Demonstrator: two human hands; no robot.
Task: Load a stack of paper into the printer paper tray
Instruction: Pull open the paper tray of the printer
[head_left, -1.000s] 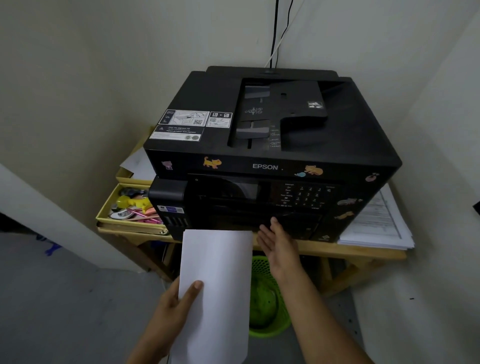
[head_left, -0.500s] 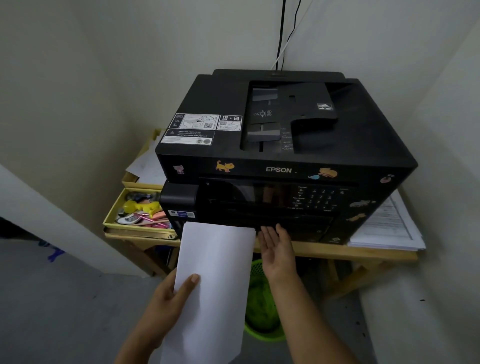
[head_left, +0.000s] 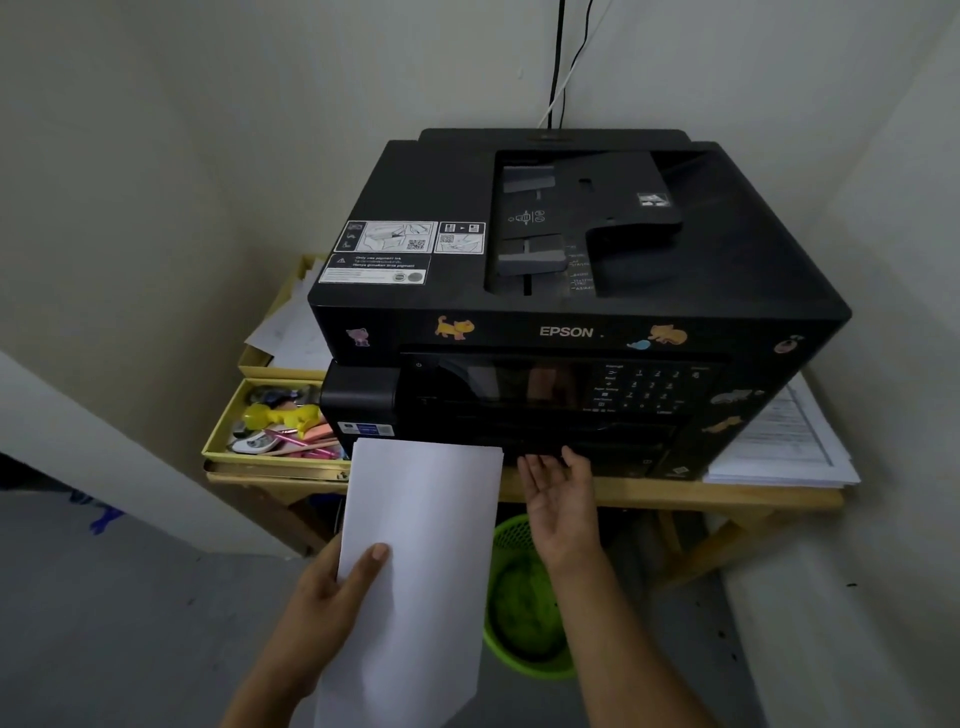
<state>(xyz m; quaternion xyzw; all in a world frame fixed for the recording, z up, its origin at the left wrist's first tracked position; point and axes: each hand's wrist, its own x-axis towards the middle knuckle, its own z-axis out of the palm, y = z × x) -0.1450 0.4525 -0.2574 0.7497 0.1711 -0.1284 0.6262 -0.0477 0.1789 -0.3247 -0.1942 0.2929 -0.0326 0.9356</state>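
A black Epson printer (head_left: 571, 260) stands on a wooden table (head_left: 675, 496) in a room corner. My left hand (head_left: 327, 597) holds a stack of white paper (head_left: 415, 561) by its left edge, thumb on top, in front of the printer's lower left front. My right hand (head_left: 558, 499) is palm up with fingers apart. Its fingertips touch the lower front edge of the printer, where the paper tray (head_left: 597, 457) sits dark and closed in.
A yellow tray (head_left: 228, 441) of pens and small items sits left of the printer, with loose sheets behind it. Printed papers (head_left: 784, 447) lie on the table at the right. A green mesh bin (head_left: 524, 608) stands on the floor under the table. Cables (head_left: 561, 62) run up the wall.
My view has shifted left, so the printer sits further right in the frame. My right hand has slid slightly lower along the printer's front. The paper stays in my left hand.
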